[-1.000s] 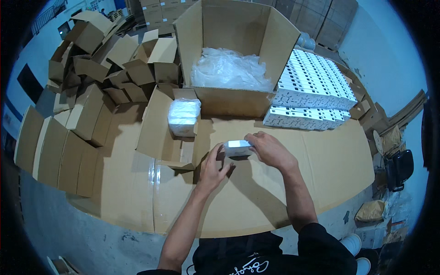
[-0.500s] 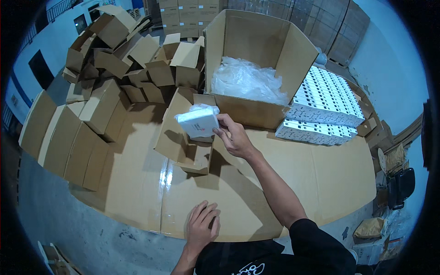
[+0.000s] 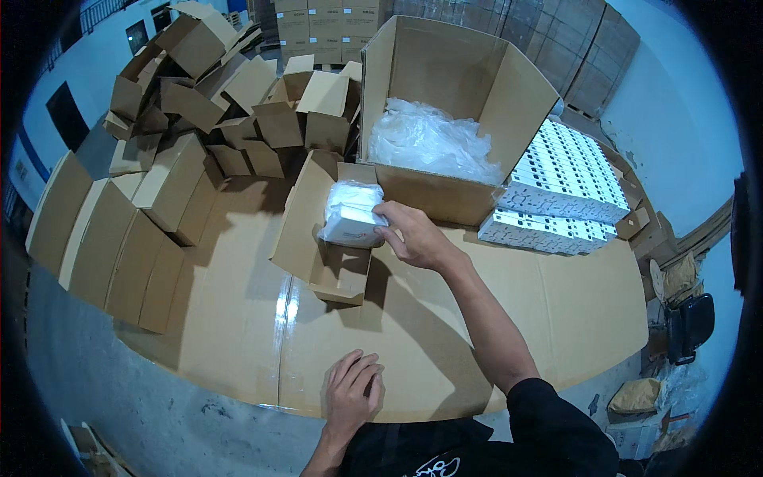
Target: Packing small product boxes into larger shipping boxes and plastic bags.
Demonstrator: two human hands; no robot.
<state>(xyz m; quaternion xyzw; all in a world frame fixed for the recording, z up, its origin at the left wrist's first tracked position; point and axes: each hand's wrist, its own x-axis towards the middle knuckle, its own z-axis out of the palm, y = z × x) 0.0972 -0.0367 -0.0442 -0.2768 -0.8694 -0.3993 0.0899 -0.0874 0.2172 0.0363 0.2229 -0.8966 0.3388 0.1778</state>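
Observation:
My right hand (image 3: pixel 413 234) pinches the right edge of a white plastic-wrapped packet (image 3: pixel 354 229) between thumb and fingers. The packet is inside the upper part of an open brown carton (image 3: pixel 288 230), up against more white wrapped packets (image 3: pixel 354 193) standing at its far end. At the carton's near end, bare cardboard bottom shows. My left hand (image 3: pixel 354 388) rests on the cardboard-covered table (image 3: pixel 429 350) near its front edge, fingers loosely stretched and holding nothing.
A large open carton (image 3: pixel 445 187) with clear plastic bags (image 3: pixel 433 139) stands behind. To its right are stacked white boxes with dark marks (image 3: pixel 564 179). Closed brown cartons (image 3: pixel 119 246) line the left edge, and a heap of open cartons (image 3: pixel 199 87) rises at the back left.
My right hand has lowered the packet from above the carton, setting it upright against the other packets inside. My left hand has stayed in place.

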